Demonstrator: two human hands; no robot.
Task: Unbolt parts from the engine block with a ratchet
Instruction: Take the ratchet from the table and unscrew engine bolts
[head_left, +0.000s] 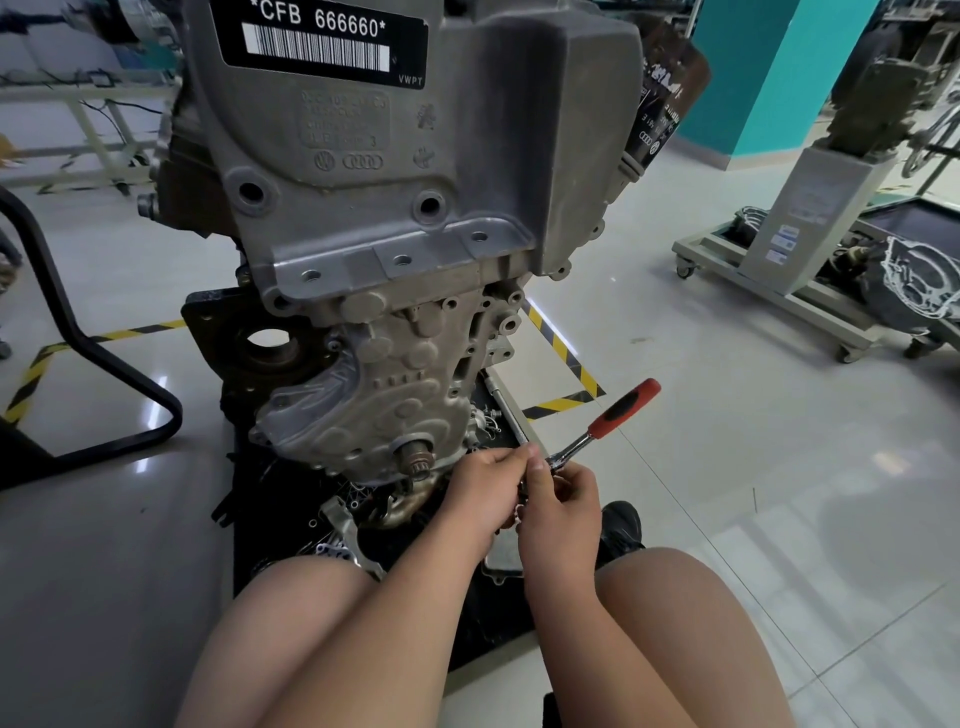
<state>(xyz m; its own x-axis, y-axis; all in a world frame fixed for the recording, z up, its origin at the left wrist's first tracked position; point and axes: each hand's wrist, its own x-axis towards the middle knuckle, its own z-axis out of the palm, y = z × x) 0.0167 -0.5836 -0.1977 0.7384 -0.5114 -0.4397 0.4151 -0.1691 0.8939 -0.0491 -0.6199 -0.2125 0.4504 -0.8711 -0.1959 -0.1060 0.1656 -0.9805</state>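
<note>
Engine block (395, 260) standing upright on a black mat (280, 499), barcode label (322, 41) near its top, bare crankshaft end (415, 457) low on its front face. Just right of that lower front, the ratchet (597, 431): chrome head gathered between both hands, red-and-black handle slanting up and away from the block, ungripped. Left hand (483, 493) close against the block's lower edge, fingers curled onto the ratchet head. Right hand (561, 504) touching it on the side away from the block, thumb raised against the head, fingers curled around a small metal piece below the head — socket or bolt, cannot tell. Loose metal parts (343, 525) on the mat at the block's foot.
</note>
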